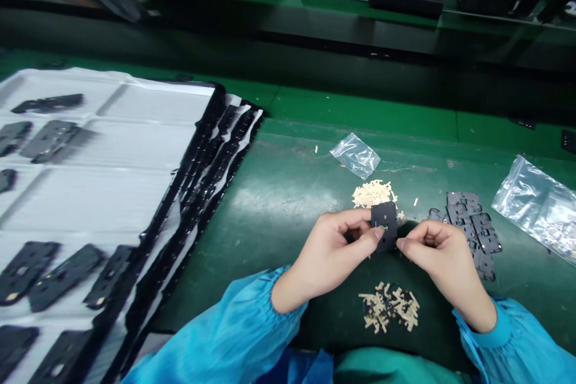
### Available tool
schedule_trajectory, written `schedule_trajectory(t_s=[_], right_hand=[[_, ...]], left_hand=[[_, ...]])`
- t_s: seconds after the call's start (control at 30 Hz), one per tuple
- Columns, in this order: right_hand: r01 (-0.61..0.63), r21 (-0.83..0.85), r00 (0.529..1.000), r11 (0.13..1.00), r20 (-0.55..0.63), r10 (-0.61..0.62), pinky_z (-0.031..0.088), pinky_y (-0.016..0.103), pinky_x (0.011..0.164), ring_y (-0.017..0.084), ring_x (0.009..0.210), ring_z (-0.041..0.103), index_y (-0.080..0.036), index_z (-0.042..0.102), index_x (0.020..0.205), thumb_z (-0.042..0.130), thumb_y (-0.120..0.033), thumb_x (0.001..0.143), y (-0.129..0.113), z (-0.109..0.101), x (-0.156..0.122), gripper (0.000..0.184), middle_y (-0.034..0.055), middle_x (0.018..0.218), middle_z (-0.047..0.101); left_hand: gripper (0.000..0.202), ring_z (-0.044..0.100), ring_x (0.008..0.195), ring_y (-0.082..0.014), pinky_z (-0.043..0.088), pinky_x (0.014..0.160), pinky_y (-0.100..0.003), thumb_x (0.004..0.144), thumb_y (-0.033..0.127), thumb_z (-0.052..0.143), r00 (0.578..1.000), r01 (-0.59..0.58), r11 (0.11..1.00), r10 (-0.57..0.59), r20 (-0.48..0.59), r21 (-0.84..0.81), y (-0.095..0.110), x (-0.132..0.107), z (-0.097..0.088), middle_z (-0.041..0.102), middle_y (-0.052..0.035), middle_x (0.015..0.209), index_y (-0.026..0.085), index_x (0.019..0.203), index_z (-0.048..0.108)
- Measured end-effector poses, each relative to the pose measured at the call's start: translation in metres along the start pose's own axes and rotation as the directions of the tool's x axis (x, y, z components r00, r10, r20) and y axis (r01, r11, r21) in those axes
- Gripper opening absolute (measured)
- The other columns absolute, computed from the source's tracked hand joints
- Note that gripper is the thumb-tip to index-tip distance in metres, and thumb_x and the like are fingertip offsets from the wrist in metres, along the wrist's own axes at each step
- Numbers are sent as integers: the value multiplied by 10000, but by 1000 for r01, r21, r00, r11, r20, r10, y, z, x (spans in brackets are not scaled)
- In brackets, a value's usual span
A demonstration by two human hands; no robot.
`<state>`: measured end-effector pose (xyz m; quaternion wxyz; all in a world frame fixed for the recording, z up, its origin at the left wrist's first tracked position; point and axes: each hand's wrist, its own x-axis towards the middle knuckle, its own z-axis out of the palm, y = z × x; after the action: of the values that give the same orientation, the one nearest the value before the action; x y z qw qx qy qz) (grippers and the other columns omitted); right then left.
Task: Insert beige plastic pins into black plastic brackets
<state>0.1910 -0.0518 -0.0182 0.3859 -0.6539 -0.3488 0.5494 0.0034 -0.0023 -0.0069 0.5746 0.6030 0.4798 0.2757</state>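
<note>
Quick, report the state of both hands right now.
Left hand: closed, pinching the small black plate by its left side.
Right hand: closed, fingertips pinching the same plate's lower right edge.

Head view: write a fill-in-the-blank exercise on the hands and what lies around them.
1. The left hand and the right hand together pinch one small ___ plate.
2. The white tray of similar parts lies on the person's ___ side.
3. Loose beige strips lie in ___ heaps: a far pile beyond the hands and a near pile close to the person.
Missing words: black; left; two.
</note>
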Motion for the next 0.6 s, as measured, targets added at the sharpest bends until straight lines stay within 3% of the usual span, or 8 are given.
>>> schedule_trajectory(t_s=[0.23,0.6], right_hand=[[-52,19,995,998,81,50,370,236,476,106,504,487,-199,715,604,789,-328,634,-7,-3,3,152,-3,555,633],[-123,52,988,991,96,118,344,226,479,87,489,449,-192,691,562,802,-306,602,-11,-2,3,164,-17,528,609]], left_hand=[[265,380,513,-112,316,509,-263,835,320,608,1000,9,1000,-9,8,-27,0,1,-1,462,37,511,193,604,573],[226,378,505,-110,325,490,-254,827,281,622,1000,4,999,-3,13,-44,0,-1,0,472,38,502,188,621,613]])
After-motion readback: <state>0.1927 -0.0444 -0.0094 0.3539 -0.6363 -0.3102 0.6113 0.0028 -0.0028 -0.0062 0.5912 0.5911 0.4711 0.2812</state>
